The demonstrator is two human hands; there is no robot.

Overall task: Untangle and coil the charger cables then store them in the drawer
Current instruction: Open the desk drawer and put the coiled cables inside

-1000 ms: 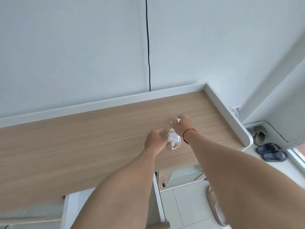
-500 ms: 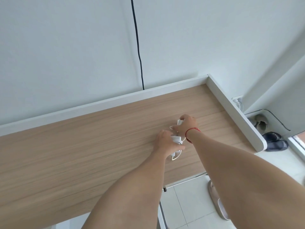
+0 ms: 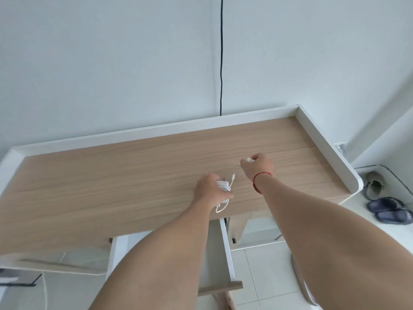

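Two hands at work over the table (image 3: 111, 186), well apart from each other. On the left hand (image 3: 210, 190), fingers curled round a white charger bundle (image 3: 223, 186), adapter and wound cable together, held just above the wood. One connector end (image 3: 233, 174) sticking out toward the right; one loose loop (image 3: 221, 208) hanging below the fist. On the right hand (image 3: 260, 166), fingers pinched on a small white piece (image 3: 249, 160), apparently a plug or cable end, with a thin white tail (image 3: 238, 164) projecting from it. Link between this piece and the left-hand bundle: cannot tell.

Step in hand, as judged: close of coiling, start of storing. Bundle mostly wound, not yet tidy. Drawer (image 3: 226, 242) already pulled open below the front edge of the table, under the left forearm.

Next move, as judged: tuck the loose loop and the connector end into the coil, keeping the grip firm to prevent unwinding. Then draw the bundle back past the table edge and lower it into the drawer. Handle the right-hand piece likewise: coil any remaining length and set it beside the first bundle.
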